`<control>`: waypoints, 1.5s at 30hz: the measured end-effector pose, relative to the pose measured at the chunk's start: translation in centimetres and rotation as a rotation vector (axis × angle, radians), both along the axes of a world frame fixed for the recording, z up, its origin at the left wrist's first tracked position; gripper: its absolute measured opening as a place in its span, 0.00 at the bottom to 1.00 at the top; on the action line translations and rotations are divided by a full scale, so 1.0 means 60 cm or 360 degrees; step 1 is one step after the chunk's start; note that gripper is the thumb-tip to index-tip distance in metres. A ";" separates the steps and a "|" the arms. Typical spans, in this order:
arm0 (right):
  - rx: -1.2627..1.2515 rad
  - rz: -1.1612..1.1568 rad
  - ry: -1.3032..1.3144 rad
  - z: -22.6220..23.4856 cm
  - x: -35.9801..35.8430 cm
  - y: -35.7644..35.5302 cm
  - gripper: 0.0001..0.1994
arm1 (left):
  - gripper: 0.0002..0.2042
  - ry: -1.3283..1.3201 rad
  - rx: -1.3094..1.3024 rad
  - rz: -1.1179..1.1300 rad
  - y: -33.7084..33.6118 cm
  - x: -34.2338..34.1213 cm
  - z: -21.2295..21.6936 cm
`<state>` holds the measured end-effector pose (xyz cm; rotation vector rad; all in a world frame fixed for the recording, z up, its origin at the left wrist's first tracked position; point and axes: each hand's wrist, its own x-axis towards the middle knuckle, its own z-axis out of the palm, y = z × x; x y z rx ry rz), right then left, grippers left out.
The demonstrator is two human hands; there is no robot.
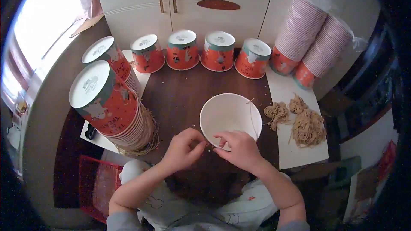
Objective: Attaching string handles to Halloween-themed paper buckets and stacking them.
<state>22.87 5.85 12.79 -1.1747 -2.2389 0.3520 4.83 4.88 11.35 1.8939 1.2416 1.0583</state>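
Observation:
A white-lined paper bucket (227, 113) sits in front of me with its opening facing up. A thin tan cord (251, 107) is fixed at its far right rim and hangs down inside. My right hand (240, 149) grips the near rim, fingers inside the bucket and thumb outside; the cord's lower end runs toward these fingers. Just left of the rim, my left hand (185, 149) is closed with thumb and forefinger together; whatever lies between them is too small to make out.
Several red-and-green paper buckets (183, 55) stand upside down along the back. Taller stacks rise at the left (113, 111) and, wrapped in plastic, at the right (302, 34). Bundles of tan cord (308, 128) lie on a white board (295, 156). A red basket (96, 184) is at lower left.

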 end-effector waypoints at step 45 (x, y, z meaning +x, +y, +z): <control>0.0210 0.0280 0.0028 0.028 0.013 0.000 0.05 | 0.05 -0.0811 -0.0957 -0.0516 -0.005 -0.005 0.012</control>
